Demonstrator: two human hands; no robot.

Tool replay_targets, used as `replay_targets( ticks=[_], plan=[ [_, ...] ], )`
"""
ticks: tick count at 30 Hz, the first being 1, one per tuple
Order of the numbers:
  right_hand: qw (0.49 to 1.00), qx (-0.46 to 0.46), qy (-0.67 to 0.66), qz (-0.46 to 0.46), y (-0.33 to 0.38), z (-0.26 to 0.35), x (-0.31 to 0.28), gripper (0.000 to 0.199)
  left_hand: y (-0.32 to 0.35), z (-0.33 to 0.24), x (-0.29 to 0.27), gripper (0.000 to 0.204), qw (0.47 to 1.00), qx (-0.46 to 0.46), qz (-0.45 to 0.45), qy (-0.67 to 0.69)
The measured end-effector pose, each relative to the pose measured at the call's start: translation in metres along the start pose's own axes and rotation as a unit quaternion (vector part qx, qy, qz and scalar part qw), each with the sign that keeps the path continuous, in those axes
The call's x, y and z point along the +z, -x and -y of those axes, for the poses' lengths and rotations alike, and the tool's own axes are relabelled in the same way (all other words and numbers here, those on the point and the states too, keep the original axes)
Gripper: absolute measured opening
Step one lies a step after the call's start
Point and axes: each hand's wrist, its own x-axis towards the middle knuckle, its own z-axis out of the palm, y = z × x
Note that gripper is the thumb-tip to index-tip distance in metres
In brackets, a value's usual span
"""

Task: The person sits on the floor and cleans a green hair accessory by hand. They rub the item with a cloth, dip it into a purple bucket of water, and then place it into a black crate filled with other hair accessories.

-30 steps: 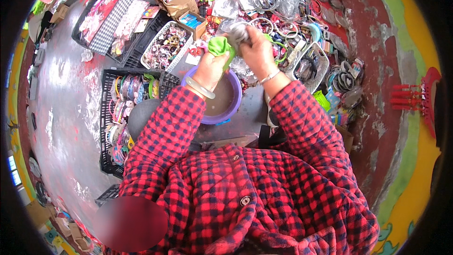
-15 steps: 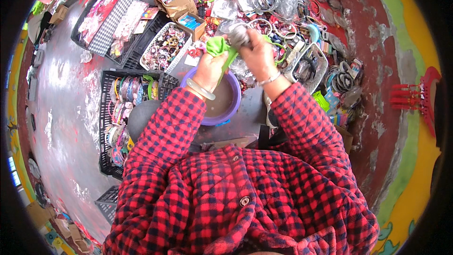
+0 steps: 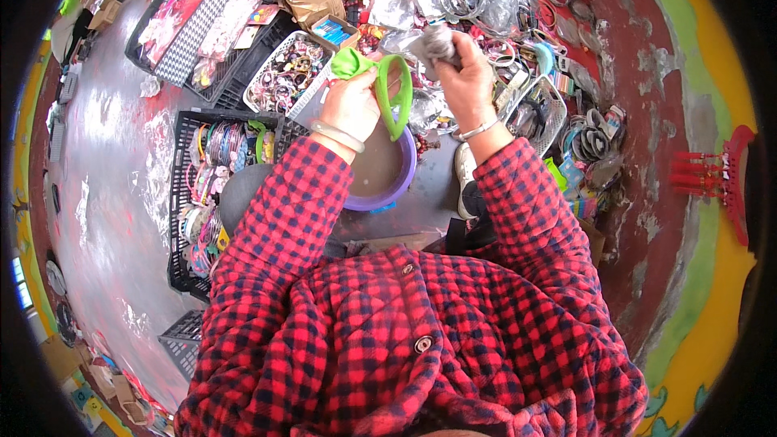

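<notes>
My left hand (image 3: 350, 105) is closed on a bright green fabric headband (image 3: 396, 123). Its loop hangs to the right of my fingers, and a bunched green part sticks out above them. In my right hand (image 3: 469, 87), a crumpled grey cloth (image 3: 439, 42) is pinched between thumb and fingers, up and to the right of the headband and apart from it. Beneath the left hand stands a purple basin (image 3: 409, 174) holding murky brownish water (image 3: 375, 171). My left hand and the headband hide its far part.
Bagged hair accessories (image 3: 477, 0) pile up beyond the basin. At left stand a black crate (image 3: 180, 194) of headbands, a white basket (image 3: 303, 105) of small hair ties and a small cardboard box (image 3: 344, 38). Another white basket (image 3: 558, 117) lies at right, near a white shoe (image 3: 464, 166).
My hands have moved apart. The right one, with the grey cloth, has shifted up and right, away from the headband. The headband's loop now hangs open beside my left hand.
</notes>
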Motion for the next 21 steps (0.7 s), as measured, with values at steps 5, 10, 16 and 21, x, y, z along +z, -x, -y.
replay_targets(
  ticks=[5, 10, 16, 21],
  plan=[
    [0.968, -0.194, 0.015, 0.156, 0.022, 0.028, 0.022, 0.034, -0.013, 0.011, -0.045, 0.026, 0.945, 0.108, 0.019, -0.309],
    [0.967, -0.117, -0.022, 0.226, 0.031, 0.016, 0.026, 0.04, -0.012, -0.001, -0.021, 0.029, 0.997, 0.014, -0.042, 0.067],
    [0.932, -0.122, -0.029, 0.339, 0.048, 0.008, 0.025, 0.041, -0.007, -0.027, -0.004, 0.034, 0.992, 0.105, -0.013, 0.071],
    [0.825, 0.113, -0.022, 0.553, 0.033, 0.021, 0.007, 0.042, -0.007, -0.035, -0.02, 0.035, 0.991, 0.111, 0.048, 0.051]
  ],
)
